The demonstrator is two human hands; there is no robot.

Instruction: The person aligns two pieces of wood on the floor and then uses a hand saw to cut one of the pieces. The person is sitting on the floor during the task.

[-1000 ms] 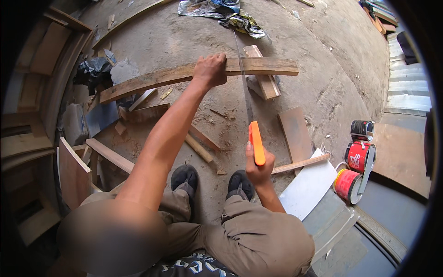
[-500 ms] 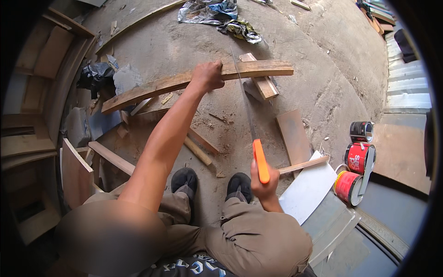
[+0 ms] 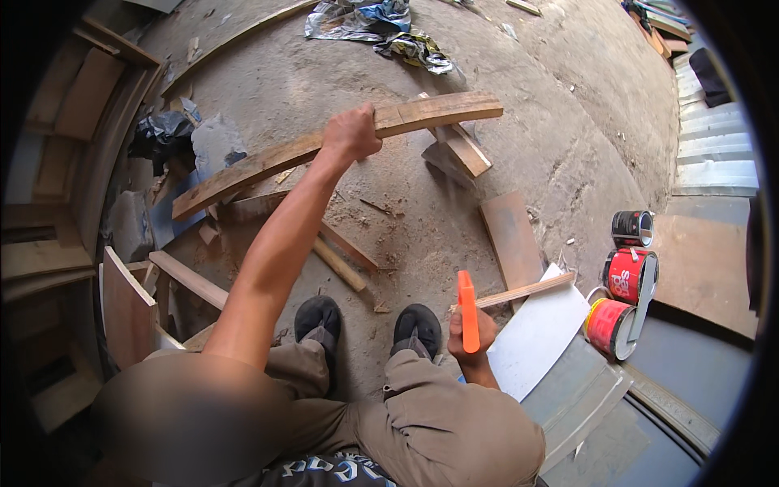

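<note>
My left hand (image 3: 353, 134) is closed round a long wooden plank (image 3: 251, 173), which slants across the floor ahead of me. Toward its right end the plank lies over a short wooden block (image 3: 464, 152). Down at the right, near my right knee, my right hand (image 3: 480, 331) grips a handsaw by its orange handle (image 3: 466, 312). The saw's blade cannot be made out now. Sawdust and wood chips are scattered on the ground between the plank and my feet.
Beside the right hand lie a thin wood strip (image 3: 523, 290), a white board (image 3: 540, 333) and a brown board (image 3: 513, 235). Several paint cans (image 3: 631, 274) stand farther right. Offcuts (image 3: 339, 264) and a wooden frame (image 3: 130, 304) are at left; crumpled plastic (image 3: 357, 20) lies at the far side.
The handsaw has come back toward me with my right hand, and its blade no longer crosses the plank. My left hand still holds the plank; the whole view has shifted slightly.
</note>
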